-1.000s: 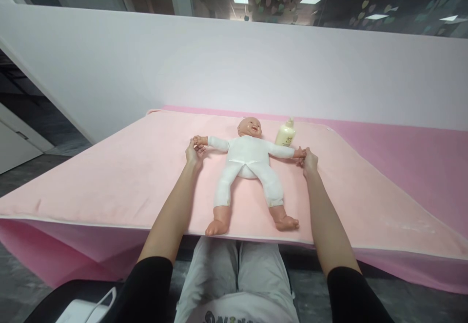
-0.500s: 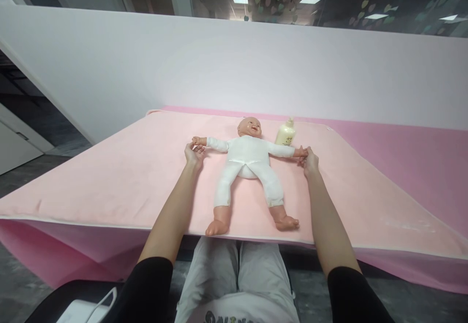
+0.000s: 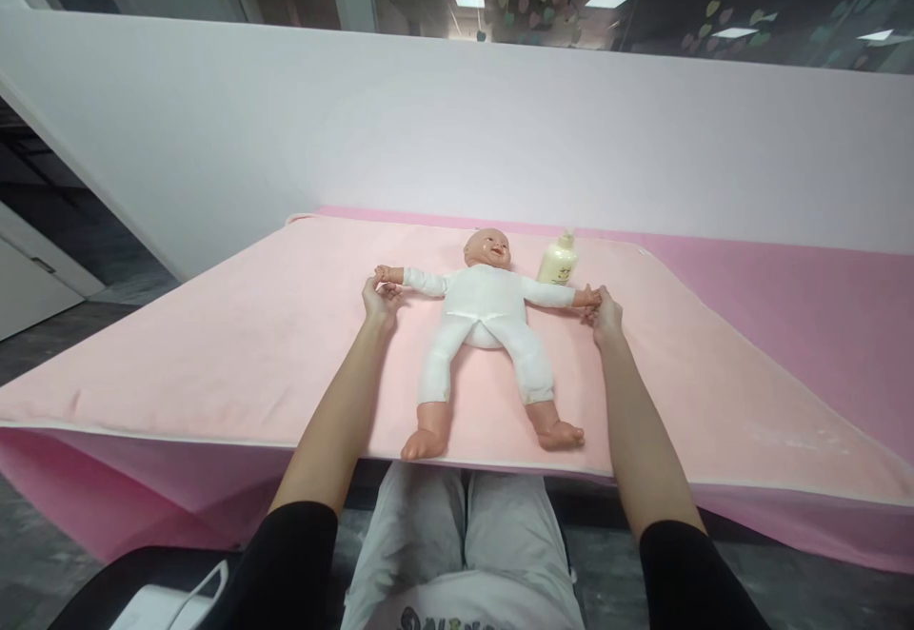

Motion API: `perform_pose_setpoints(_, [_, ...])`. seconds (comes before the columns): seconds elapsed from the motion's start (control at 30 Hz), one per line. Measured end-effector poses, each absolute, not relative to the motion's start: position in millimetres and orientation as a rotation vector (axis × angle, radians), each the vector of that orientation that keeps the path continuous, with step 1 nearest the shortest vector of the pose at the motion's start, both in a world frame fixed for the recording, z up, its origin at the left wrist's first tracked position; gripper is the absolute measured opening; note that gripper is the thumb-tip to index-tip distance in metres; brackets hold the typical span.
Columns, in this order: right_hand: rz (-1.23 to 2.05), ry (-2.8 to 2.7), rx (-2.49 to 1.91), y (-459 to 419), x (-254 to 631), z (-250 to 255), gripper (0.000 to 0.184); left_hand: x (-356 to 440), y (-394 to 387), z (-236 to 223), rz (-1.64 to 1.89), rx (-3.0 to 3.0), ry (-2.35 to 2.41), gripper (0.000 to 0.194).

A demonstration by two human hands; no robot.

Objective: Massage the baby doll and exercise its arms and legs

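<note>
A baby doll [image 3: 486, 311] in a white suit lies on its back on a pink cloth [image 3: 235, 344], arms spread wide, feet toward me. My left hand [image 3: 378, 299] pinches the doll's hand on the left side. My right hand [image 3: 606, 314] pinches the doll's hand on the right side. A pale yellow lotion bottle [image 3: 558, 261] stands just behind the doll's right-side arm, close to my right hand.
The pink cloth covers a table whose front edge [image 3: 214, 435] runs above my knees. A darker pink surface [image 3: 800, 297] extends to the right. A white partition wall [image 3: 428, 126] stands behind. A dark and white object [image 3: 164, 601] sits at the lower left.
Both doll arms have been drawn slightly further from me; my hands moved a little with them and keep their hold.
</note>
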State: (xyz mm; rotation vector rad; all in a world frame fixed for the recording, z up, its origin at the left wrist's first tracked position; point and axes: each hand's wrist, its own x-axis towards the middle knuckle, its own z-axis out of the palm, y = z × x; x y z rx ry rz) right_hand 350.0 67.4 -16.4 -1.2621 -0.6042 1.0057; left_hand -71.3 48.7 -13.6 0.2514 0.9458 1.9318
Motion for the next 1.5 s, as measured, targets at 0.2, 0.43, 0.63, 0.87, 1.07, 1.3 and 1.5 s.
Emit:
perform_pose_setpoints(0.2, [1.009,-0.608,-1.261,65.1,348.0,-13.4,0.030,-73.7,50.4,-16.9,1.923,0.306,0.953,0.015])
perform_pose_setpoints(0.43, [1.004,-0.600,-1.283,65.5,347.6,-12.8,0.031,-73.7,50.9,-17.7,1.926,0.336,0.980,0.021])
perform_pose_setpoints(0.63, [0.999,-0.596,-1.284,65.6,347.6,-12.8,0.032,-71.1,49.2,-15.2,1.931,0.330,0.981,0.021])
perform_pose_setpoints(0.87, [0.977,-0.670,-1.255,65.4,348.8,-16.3,0.028,-71.1,50.5,-15.4,1.929,0.342,0.960,0.023])
perform_pose_setpoints(1.07, [0.969,-0.682,-1.262,66.2,349.3,-18.4,0.027,-71.2,50.5,-14.6,1.936,0.320,0.927,0.019])
perform_pose_setpoints(1.3, [0.971,-0.697,-1.260,68.0,350.7,-20.9,0.028,-71.9,50.2,-15.1,1.919,0.337,0.932,0.020])
perform_pose_setpoints(1.5, [0.972,-0.688,-1.257,66.7,350.0,-19.2,0.031,-72.2,51.5,-16.8,1.924,0.360,0.943,0.022])
